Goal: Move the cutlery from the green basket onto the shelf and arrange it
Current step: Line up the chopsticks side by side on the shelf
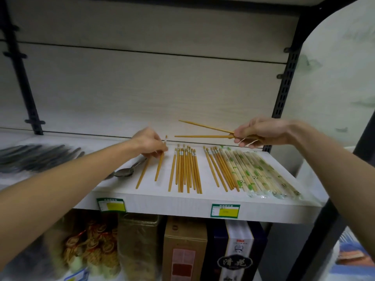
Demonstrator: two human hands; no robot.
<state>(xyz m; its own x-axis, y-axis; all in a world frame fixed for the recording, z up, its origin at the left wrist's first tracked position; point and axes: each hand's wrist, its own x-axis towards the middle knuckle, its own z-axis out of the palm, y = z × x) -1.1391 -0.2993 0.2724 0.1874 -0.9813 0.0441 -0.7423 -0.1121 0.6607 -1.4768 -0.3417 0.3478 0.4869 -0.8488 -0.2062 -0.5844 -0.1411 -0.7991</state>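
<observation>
Two bamboo chopsticks (pixel 205 131) pinched in right hand (pixel 261 131), tips splayed leftward above shelf (pixel 182 201); left hand (pixel 150 144) gripping one laid chopstick (pixel 160 165), long axis near-to-far; green basket unseen.

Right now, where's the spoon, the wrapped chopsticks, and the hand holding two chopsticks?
spoon (pixel 124 172): head view, on its bowl.
wrapped chopsticks (pixel 261 175): head view, middle of the packets.
right hand (pixel 257 131): head view, back of the hand.

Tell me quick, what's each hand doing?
Left hand: pinching one chopstick lying on the shelf.
Right hand: gripping two chopsticks in the air.
</observation>
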